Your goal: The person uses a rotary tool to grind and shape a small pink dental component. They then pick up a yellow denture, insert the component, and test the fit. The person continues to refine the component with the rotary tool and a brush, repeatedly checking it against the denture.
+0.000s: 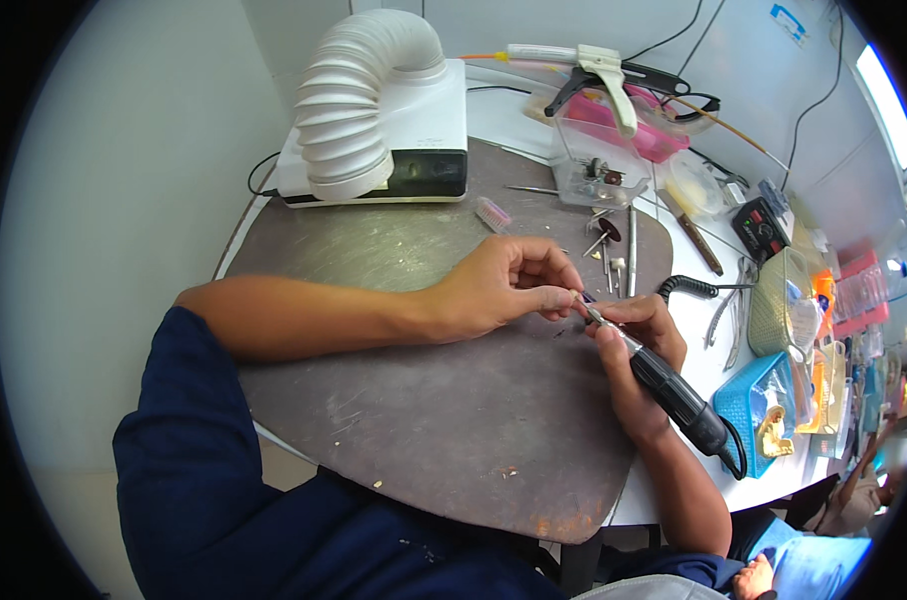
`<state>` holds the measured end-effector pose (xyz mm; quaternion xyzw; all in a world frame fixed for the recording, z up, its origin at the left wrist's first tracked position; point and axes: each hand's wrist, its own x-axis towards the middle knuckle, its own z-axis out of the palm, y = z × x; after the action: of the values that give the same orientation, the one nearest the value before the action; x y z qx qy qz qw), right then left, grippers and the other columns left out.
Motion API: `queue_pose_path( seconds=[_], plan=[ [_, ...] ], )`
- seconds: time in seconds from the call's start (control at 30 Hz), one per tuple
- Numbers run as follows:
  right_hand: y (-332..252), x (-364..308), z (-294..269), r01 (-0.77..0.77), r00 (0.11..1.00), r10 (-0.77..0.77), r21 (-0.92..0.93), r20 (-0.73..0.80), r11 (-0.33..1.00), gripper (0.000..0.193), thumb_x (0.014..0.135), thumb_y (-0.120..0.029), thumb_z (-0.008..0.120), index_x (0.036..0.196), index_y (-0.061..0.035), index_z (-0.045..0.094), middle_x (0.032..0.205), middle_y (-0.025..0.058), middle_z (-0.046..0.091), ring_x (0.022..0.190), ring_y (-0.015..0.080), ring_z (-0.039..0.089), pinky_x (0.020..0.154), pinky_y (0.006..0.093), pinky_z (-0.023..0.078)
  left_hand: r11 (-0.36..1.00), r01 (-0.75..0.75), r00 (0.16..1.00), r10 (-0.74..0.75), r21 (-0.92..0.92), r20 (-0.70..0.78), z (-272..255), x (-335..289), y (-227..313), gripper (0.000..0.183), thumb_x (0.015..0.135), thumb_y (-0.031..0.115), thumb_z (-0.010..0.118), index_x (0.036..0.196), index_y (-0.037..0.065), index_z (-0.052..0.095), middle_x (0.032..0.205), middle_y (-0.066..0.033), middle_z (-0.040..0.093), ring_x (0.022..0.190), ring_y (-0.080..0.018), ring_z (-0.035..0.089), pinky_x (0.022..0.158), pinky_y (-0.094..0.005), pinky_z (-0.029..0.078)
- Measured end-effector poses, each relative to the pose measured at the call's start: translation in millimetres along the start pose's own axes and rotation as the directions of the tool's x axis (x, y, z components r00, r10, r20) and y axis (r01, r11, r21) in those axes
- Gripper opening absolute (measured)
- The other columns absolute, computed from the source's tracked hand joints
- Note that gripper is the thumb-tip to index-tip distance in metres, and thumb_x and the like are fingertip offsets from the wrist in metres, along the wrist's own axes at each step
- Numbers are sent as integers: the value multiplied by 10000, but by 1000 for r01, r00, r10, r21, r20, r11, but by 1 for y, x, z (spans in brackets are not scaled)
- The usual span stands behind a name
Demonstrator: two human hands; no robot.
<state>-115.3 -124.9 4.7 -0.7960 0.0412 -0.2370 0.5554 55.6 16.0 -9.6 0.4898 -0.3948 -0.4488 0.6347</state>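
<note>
My right hand (646, 340) is wrapped round a black and silver rotary handpiece (679, 392), held like a pen, with its cord end slanting down to the right. Its metal tip points up and left at the fingertips of my left hand (499, 285). The left thumb and fingers are pinched together there, round something too small and covered to name. Both hands meet above the right half of a dark brown work board (424, 420). A little purple shows between the fingertips.
A white suction unit (424, 110) with a ribbed hose (339, 120) stands at the back. Burs and discs (610, 232) lie by a clear box (599, 165). Right are pliers (739, 310), a control box (761, 228) and a blue basket (742, 405) with a dental model (775, 432).
</note>
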Motion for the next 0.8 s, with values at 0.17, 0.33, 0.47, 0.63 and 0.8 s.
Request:
queue_pose_path(
  seconds=[0.17,0.33,0.47,0.63,0.8],
  plan=[
    [7,4,1,108,994,-109,-29,-33,994,145,879,-52,686,977,25,612,872,125,669,815,165,668,794,316,551,999,43,997,-41,34,-63,4,-1,4,154,910,81,676,1037,27,607,973,-64,664,885,-109,624,810,-257,513],
    [5,5,-4,30,999,-30,-22,-20,999,171,878,-124,691,969,3,619,849,99,652,784,116,638,703,263,507,997,20,996,-14,73,-83,3,1,0,132,918,62,658,1028,20,597,981,-70,671,892,-112,636,818,-259,522],
    [1,4,-7,8,1000,-8,-22,15,1000,182,889,-148,686,972,0,621,832,51,627,733,60,570,646,233,463,996,38,995,-30,85,-96,5,0,2,127,918,53,653,1025,30,590,970,-65,668,897,-111,633,825,-261,519],
    [-1,2,-7,59,998,-60,-78,-21,995,199,880,-164,689,966,-1,615,766,25,605,657,39,508,571,227,399,997,27,997,-21,78,-77,2,0,0,126,919,70,655,1021,31,591,954,-57,665,882,-108,631,819,-254,515],
    [5,2,-3,95,994,-98,-47,-58,994,204,878,-167,694,968,-3,613,767,29,611,648,43,515,569,231,406,996,35,997,-30,76,-74,3,-1,3,127,929,88,646,1028,29,593,947,-52,664,872,-108,628,805,-255,511]
  ],
)
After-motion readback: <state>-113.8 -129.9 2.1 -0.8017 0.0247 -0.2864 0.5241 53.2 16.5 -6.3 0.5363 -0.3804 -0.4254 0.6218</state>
